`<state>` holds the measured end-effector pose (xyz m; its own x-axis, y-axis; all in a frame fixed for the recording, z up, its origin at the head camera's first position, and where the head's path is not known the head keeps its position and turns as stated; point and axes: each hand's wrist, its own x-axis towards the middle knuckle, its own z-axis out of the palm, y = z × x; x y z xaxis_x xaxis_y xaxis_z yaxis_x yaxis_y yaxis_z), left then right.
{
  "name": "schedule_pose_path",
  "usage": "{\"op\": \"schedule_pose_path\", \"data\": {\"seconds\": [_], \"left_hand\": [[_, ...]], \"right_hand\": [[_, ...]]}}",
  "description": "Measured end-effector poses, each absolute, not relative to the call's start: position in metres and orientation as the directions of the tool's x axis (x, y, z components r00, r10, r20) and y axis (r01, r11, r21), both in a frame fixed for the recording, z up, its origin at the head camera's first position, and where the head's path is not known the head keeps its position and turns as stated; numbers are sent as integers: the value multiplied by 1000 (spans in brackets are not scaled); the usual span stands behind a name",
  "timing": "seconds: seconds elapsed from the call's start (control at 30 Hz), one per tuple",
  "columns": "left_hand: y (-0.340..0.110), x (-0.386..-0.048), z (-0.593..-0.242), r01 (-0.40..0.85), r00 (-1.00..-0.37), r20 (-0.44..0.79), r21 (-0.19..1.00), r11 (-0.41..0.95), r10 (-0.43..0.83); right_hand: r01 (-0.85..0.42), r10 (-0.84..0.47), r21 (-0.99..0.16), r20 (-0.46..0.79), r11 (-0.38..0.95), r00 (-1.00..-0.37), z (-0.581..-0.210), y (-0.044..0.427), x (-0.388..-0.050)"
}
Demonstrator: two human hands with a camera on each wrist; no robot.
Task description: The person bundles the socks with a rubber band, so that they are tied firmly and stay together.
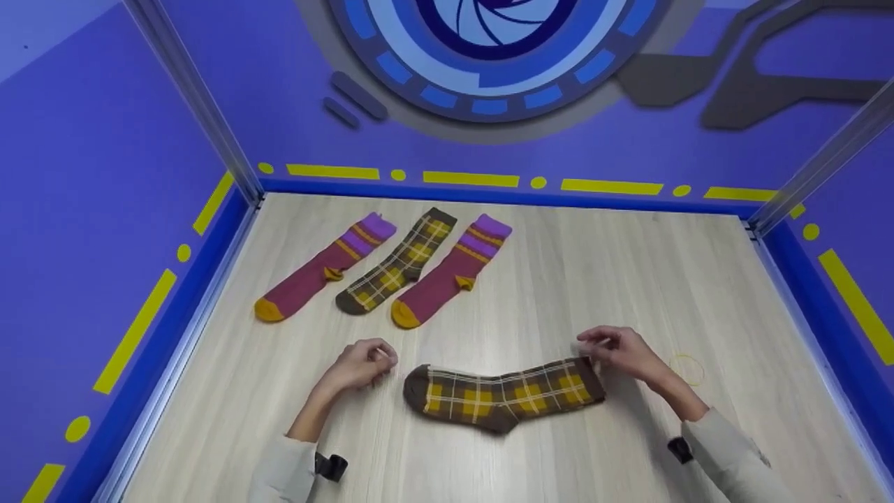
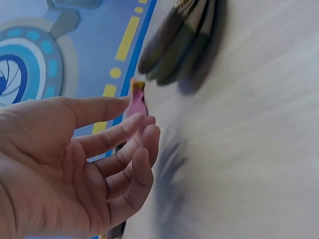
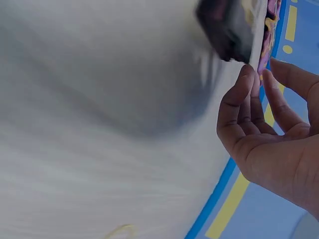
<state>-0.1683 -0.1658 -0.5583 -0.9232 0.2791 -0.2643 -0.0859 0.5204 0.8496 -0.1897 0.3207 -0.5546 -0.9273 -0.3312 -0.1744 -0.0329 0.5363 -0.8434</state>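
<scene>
I judge that straightening is in hand: the near sock lies between left hand and right hand, fingers loosely bent, pinching nothing. Next move probably calls for pinching both ends.

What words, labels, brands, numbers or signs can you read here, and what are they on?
None: no readable word, label, brand or number shows.
Front checked sock: checks only.
Rear checked sock: checks only.
Left maroon sock, right maroon sock: coloured bands only.
Back wall: a round emblem and yellow dashes, no lettering.
Black gadget by a sleeve: too small to tell.
</scene>
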Motion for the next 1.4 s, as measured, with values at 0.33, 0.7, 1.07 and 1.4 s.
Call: {"op": "schedule_pose_path", "data": {"seconds": [0.33,0.7,1.07,1.4], "left_hand": [[-191,-188,-567,-150,-977,-198,903,403,79],[-199,-207,-580,-277,-961,-272,930,240,-54],[-205,-207,-579,-308,-948,-317,929,204,13],[-213,-206,-577,-410,-911,-412,896,171,-23]], "right_hand": [[-215,-499,-829,-87,517,-862,-550,232,-260],[-243,-514,-844,-45,478,-857,-543,134,-311],[-459,-570,-711,100,532,-816,-565,55,-321],[-523,-655,-608,8,597,-756,-566,36,-314]]}}
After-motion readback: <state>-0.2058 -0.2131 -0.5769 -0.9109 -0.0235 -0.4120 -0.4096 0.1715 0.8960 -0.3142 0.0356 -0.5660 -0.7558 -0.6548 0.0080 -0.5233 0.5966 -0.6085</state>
